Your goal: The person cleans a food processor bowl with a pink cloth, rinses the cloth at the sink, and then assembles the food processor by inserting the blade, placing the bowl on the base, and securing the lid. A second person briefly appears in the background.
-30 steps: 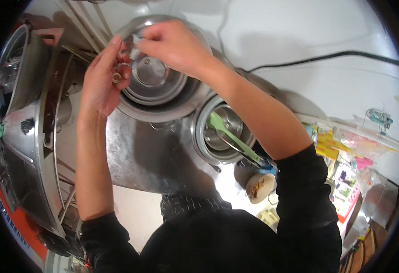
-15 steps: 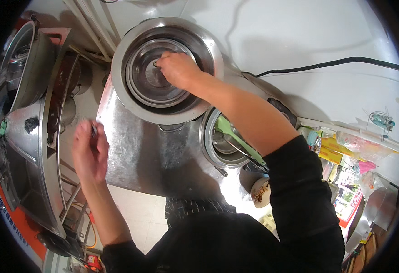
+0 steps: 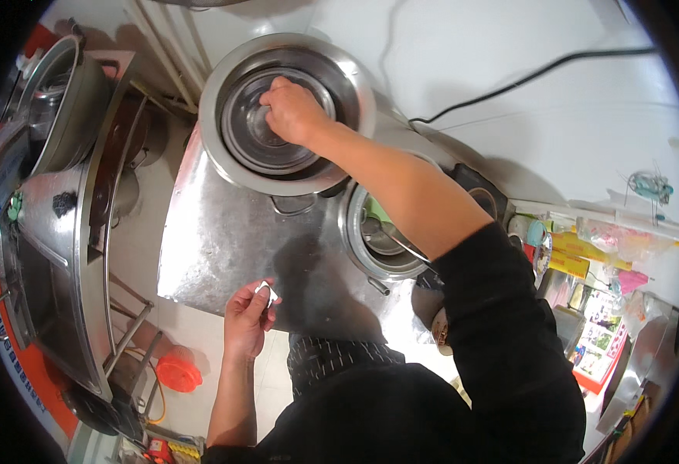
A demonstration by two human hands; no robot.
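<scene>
My right hand (image 3: 295,113) reaches into a large wide-rimmed steel pot (image 3: 209,116) at the back of the metal table. Its fingers are closed at the middle of a round steel lid (image 3: 240,138) lying inside the pot; they hide the knob there. Lower down, over the table's front edge, my left hand (image 3: 248,315) pinches a small white piece (image 3: 268,293), too small to name. Beneath my right forearm stands a smaller steel pot (image 3: 349,236) with a metal ladle (image 3: 382,236) and something green in it.
The metal table (image 3: 216,232) runs along a white wall with a black cable (image 3: 502,89). To the left are a steel sink (image 3: 46,309) and a big metal basin (image 3: 76,116). A red plastic tub (image 3: 179,373) is on the floor. Packages (image 3: 571,263) crowd the right side.
My left hand has moved right, from beside the table's left edge to its front edge, and the white piece now shows. My right hand stays at the lid. The view has shifted slightly.
</scene>
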